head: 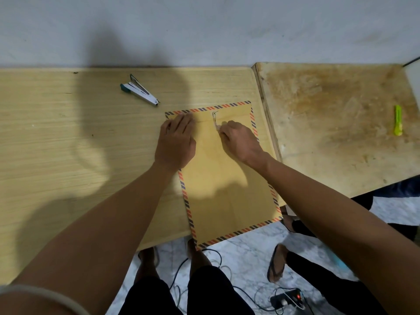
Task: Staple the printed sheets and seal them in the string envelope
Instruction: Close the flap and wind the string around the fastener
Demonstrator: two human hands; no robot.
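Winding the string closure, the last step of sealing.

On the wooden surface [68,137] lies the string envelope [227,185], near edge overhanging; the left hand [176,142] presses it flat with straight fingers, while the right hand [238,139] has its grip pinched on the string [215,120] by the lower button. Sheets are not visible, presumably inside. Next: looping between buttons under steady tension. The stapler [139,90] sits apart.

I log a makeshift home workroom: plain wooden table [68,137] against bare wall [204,26], marble-patterned floor [250,251], power strip [287,300] with trailing cables.
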